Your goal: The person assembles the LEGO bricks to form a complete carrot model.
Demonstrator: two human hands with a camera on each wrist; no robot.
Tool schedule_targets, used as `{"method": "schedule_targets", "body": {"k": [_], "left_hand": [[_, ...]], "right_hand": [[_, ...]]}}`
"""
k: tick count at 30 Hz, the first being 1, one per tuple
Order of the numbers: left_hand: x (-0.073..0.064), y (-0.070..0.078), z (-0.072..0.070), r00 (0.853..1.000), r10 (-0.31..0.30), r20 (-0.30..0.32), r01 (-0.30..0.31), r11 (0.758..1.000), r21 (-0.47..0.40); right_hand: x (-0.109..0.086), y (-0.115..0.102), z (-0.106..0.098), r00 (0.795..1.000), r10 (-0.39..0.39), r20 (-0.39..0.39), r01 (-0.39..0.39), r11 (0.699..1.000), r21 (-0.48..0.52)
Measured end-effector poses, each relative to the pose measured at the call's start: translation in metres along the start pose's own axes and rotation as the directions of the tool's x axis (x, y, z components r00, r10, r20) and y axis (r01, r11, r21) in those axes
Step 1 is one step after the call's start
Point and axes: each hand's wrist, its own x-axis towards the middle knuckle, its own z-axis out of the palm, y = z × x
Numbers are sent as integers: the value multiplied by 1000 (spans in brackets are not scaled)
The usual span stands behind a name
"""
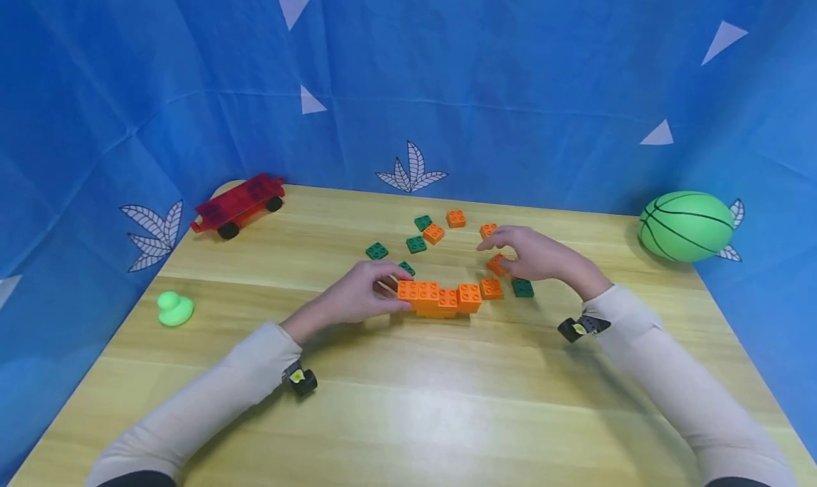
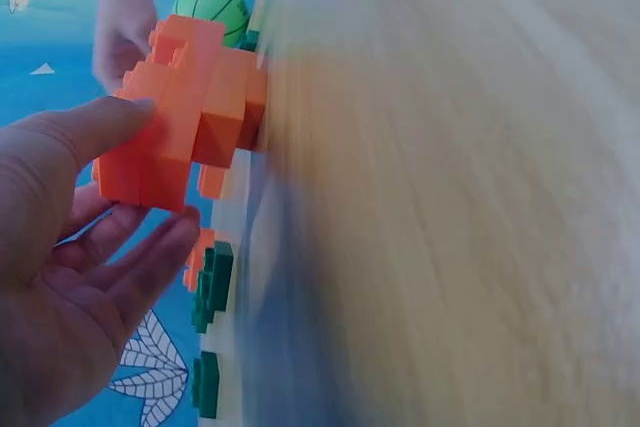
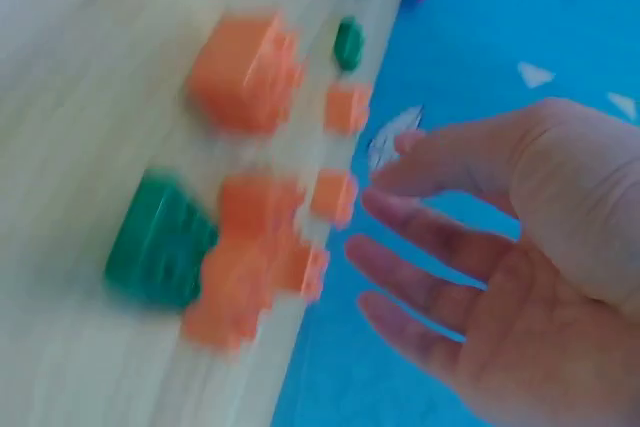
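A row of joined orange toy bricks (image 1: 429, 297) is pinched at its left end between the thumb and fingers of my left hand (image 1: 360, 293). In the left wrist view the joined bricks (image 2: 170, 137) tilt up close to the tabletop, thumb on one side and fingertips beneath. My right hand (image 1: 532, 254) hovers over loose bricks with its fingers relaxed and apart, nothing between them in the right wrist view. Nearest to it are an orange brick (image 1: 496, 264), partly hidden by the thumb, and a green brick (image 1: 523, 288). Another orange brick (image 1: 491, 288) sits just right of the joined row.
Farther back lie several loose bricks, among them a green brick (image 1: 377, 251) and an orange brick (image 1: 456, 219). A red toy car (image 1: 239, 205) stands at the back left, a light green duck (image 1: 174, 308) at the left. The green ball (image 1: 686, 226) rests at the back right by the blue cloth (image 1: 510, 83).
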Motion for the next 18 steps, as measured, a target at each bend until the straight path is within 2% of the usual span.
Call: {"method": "schedule_targets", "body": {"k": [4, 9, 18], "left_hand": [[2, 4, 2, 999, 37, -1, -37, 998, 55], [5, 13, 5, 995, 97, -32, -95, 993, 68], [11, 15, 8, 996, 77, -50, -75, 996, 42]], "right_hand": [[-2, 17, -1, 999, 3, 52, -1, 999, -38], [2, 23, 9, 997, -5, 82, 11, 998, -70], [8, 34, 21, 999, 44, 24, -42, 996, -84]]}}
